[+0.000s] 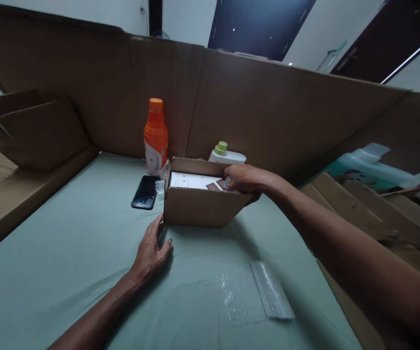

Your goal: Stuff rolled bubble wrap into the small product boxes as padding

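your left hand point(150, 250) flat, open beside cardboard box point(199, 204); right hand point(242, 178) inside, perhaps pinching card. box light, stiff; grip side walls.

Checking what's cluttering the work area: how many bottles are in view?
2: an orange bottle stands behind the phone; a white bottle is behind the cardboard box. Others may be hidden.

hidden and cut off
white bottle point(227, 154) mostly behind the cardboard box point(201, 206); right hand point(242, 178) fingertips hidden inside it.
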Demonstrator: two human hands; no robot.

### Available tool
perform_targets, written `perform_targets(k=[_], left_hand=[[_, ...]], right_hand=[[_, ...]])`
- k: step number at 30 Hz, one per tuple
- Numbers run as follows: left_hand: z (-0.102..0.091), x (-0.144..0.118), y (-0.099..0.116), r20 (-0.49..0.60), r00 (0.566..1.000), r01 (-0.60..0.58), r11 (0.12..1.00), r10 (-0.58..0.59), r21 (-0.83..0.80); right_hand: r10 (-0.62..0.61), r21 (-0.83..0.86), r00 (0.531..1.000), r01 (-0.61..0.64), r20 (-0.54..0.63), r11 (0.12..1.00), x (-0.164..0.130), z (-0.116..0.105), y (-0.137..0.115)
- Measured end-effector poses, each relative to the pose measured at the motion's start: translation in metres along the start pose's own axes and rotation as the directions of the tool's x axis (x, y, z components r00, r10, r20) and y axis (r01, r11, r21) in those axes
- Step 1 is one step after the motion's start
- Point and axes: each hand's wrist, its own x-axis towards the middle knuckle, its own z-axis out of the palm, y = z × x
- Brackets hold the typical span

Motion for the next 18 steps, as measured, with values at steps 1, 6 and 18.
perform_targets(k=[1,6,18], left_hand=[[0.000,0.000,-0.001,0.002,1.000,0.003,1.000,-0.003,0.003],[0.000,0.001,0.001,0.021,0.999,0.032,0.999,-0.032,0.012],[-0.033,0.018,0.042,-0.015,0.997,0.078,0.996,-0.079,-0.040]], right_hand=[[-0.016,0.019,1.000,0.015,0.007,1.000,0.003,0.004,0.002],[-0.034,0.082,0.998,0.038,-0.047,0.996,0.006,0.009,0.001],[0.261,0.615,0.831,0.119,-0.491,0.779,-0.107,0.092,0.062]])
